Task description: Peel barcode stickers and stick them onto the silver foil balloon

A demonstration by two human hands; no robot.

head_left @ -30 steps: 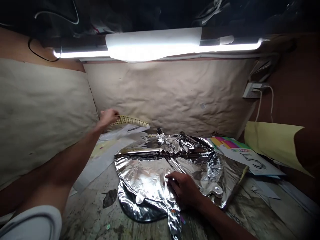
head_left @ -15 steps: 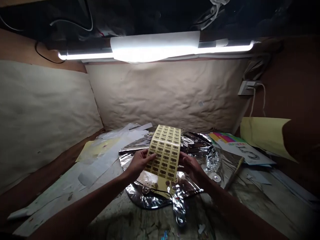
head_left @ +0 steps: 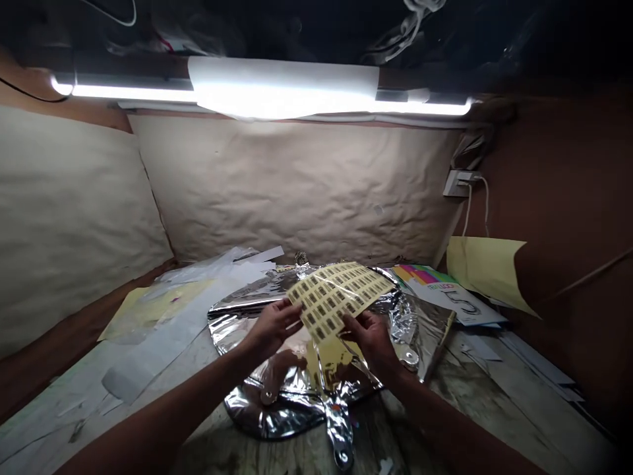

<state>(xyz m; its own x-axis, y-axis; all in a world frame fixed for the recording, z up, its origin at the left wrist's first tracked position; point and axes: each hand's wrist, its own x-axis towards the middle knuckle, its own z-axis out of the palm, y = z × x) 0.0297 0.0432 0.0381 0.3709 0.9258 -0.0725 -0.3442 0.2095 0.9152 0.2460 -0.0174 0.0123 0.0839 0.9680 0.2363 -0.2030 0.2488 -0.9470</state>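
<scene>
A yellow sheet of stickers [head_left: 341, 293], printed with rows of small dark labels, is held tilted above the table. My left hand [head_left: 275, 328] is closed on its left edge. At the lower right edge my right hand [head_left: 374, 338] pinches the sheet, thumb on top and fingers underneath. Below both hands lies a large shiny silver foil balloon [head_left: 297, 422], flat, with a tail [head_left: 340, 439] pointing towards me. The foil mirrors the sheet and my left hand.
Clear plastic and paper strips [head_left: 148, 349] lie on the left over a yellow sheet [head_left: 163, 303]. To the right are a colourful printed packet with a 5 [head_left: 462, 303] and a curled yellow paper [head_left: 484, 264]. A lit tube lamp [head_left: 287, 92] hangs above, and a socket [head_left: 459, 183] sits at right.
The sticker sheet has turned clockwise and tipped flatter. My right hand has moved from beside its edge to gripping its lower right side. The whole view has shifted somewhat.
</scene>
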